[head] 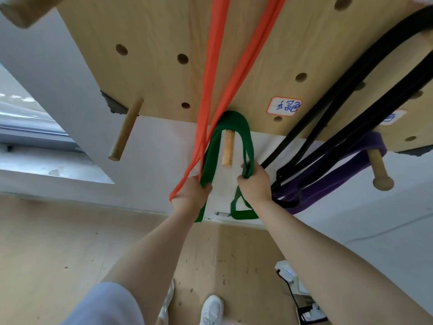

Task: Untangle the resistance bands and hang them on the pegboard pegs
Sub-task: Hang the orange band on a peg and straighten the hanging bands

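A green band is looped over a wooden peg at the lower edge of the pegboard. My left hand grips the green band's left strand, with the orange band running along the hand's left side. My right hand grips the green band's right strand just below the peg. The green band's lower loop hangs beneath both hands. The orange band hangs down from a point above the frame. Black bands and a purple band hang to the right.
An empty peg sticks out at the board's lower left, and another peg on the right carries the purple band. Handwritten labels are stuck on the board. Below are a wooden floor, my white shoes and a small device.
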### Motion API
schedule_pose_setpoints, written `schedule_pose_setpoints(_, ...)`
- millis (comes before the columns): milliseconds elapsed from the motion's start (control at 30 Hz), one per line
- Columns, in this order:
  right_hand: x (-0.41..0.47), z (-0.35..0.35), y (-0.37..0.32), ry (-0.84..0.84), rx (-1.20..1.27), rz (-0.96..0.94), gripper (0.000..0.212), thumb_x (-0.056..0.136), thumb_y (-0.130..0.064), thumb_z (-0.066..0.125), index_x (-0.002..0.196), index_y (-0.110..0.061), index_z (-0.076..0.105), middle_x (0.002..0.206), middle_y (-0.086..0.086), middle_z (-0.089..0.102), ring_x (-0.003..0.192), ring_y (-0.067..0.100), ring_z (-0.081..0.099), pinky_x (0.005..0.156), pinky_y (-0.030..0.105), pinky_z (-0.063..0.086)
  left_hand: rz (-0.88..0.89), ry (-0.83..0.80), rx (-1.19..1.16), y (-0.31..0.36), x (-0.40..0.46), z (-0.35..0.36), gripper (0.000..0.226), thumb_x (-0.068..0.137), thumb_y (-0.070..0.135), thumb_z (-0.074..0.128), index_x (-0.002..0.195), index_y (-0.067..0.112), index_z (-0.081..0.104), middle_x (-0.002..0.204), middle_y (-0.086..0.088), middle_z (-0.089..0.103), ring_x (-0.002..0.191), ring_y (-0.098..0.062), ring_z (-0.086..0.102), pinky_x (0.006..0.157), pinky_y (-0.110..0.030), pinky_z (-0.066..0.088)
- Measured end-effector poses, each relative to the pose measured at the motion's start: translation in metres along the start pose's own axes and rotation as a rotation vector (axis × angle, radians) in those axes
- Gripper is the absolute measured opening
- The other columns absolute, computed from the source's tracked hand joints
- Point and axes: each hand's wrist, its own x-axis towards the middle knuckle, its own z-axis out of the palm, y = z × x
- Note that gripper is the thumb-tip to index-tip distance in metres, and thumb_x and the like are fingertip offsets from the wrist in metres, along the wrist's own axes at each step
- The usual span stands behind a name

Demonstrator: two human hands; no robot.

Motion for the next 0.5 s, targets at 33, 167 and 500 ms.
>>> schedule_pose_setpoints(33, -0.001, -0.001, 0.0, -0.017, -0.005, 0.002, 0.018, 0.082, 0.0, 0.05, 0.096, -0.009, 0.057, 0.106, 0.012, 0.057, 0.093, 0.029, 0.056, 0.078, 0.038, 0.051, -0.002, 0.016, -0.023, 0.002, -0.001, 0.001, 0.029, 0.092, 0.042, 0.048, 0.09, 0.014, 0.052, 0.069, 0.001, 0.055, 0.052, -0.012, 0.053, 0.041, -0.021, 0.035)
schedule_pose_setpoints(167, -0.002, -0.008, 0.001, -0.055, -0.04, 0.035, 0.022, 0.083, -0.001, 0.049, 0.084, -0.023, 0.056, 0.11, 0.008, 0.059, 0.092, 0.027, 0.059, 0.077, 0.038, 0.052, 0.032, 0.028, -0.052, 0.008, 0.001, -0.002, 0.028, 0.094, 0.042, 0.045, 0.095, 0.015, 0.049, 0.07, 0.0, 0.055, 0.053, -0.013, 0.053, 0.041, -0.024, 0.037)
schedule_pose_setpoints(500, 0.001, 0.001, -0.015, -0.056, -0.067, 0.014, 0.016, 0.09, -0.006, 0.053, 0.105, -0.004, 0.057, 0.103, 0.011, 0.058, 0.096, 0.028, 0.058, 0.074, 0.029, 0.045, 0.049, 0.004, -0.239, 0.027, 0.003, 0.012, 0.024, 0.098, 0.027, 0.043, 0.087, 0.012, 0.057, 0.08, -0.005, 0.062, 0.074, -0.023, 0.063, 0.073, -0.037, 0.055)
